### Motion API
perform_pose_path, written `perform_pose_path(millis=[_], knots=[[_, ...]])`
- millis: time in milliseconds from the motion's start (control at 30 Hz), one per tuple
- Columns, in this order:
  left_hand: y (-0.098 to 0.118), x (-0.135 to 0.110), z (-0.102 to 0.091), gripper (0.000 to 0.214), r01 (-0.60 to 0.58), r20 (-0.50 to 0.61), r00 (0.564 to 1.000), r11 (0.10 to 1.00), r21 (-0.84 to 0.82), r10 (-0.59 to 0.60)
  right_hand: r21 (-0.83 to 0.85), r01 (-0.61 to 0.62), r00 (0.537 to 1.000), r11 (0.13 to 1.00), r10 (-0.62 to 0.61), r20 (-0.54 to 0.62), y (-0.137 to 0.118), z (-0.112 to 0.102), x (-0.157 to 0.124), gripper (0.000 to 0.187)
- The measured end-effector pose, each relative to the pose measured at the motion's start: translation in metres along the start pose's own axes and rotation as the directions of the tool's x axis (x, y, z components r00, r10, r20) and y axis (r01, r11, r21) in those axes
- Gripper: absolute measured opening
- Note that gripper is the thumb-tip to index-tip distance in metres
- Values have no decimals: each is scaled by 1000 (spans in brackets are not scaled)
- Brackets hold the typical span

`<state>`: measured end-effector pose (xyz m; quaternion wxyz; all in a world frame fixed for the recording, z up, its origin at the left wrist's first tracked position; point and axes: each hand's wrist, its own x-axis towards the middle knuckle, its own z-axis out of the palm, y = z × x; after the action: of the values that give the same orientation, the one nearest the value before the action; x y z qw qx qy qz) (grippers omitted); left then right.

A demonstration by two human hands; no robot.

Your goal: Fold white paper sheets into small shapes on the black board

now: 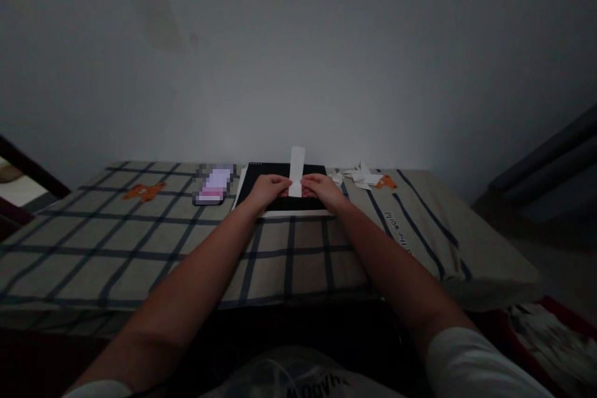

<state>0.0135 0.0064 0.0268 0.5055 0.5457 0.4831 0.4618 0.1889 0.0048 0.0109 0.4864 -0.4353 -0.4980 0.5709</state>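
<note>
A narrow white paper strip (296, 168) lies lengthwise over a black board with a white rim (261, 175) on the checked bedcover. My left hand (269, 188) and my right hand (321, 189) meet at the strip's near end. Both hands have their fingers curled and pinched on the paper from either side. The fingertips themselves are partly hidden behind the knuckles.
A phone (214, 186) lies left of the board. Several white paper scraps (359, 176) sit to the right of it. The checked cover (140, 242) has orange animal prints. A plain wall stands right behind the bed, and dark furniture is at the far right.
</note>
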Motion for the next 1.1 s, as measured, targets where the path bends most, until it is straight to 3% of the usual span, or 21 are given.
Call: perform_pose_path(millis=[167, 400, 633, 933, 1100], knots=[[-14, -6, -3, 8, -1, 43, 999, 1000, -12, 1, -38, 6, 1000, 999, -5, 27, 2, -1, -1, 10], [-9, -6, -14, 23, -22, 45, 999, 996, -91, 26, -49, -5, 990, 999, 12, 143, 0, 1, -8, 14], [-12, -6, -12, 16, 15, 122, 992, 999, -40, -10, -83, 17, 998, 996, -11, 67, -4, -3, -7, 9], [-15, -4, -12, 24, -59, 85, 994, 990, -125, 70, -88, 19, 994, 996, -9, 106, -3, -2, -7, 8], [-13, -6, -10, 19, -17, 83, 996, 997, -80, 23, -74, 44, 997, 996, -39, 59, -4, -2, -7, 7]])
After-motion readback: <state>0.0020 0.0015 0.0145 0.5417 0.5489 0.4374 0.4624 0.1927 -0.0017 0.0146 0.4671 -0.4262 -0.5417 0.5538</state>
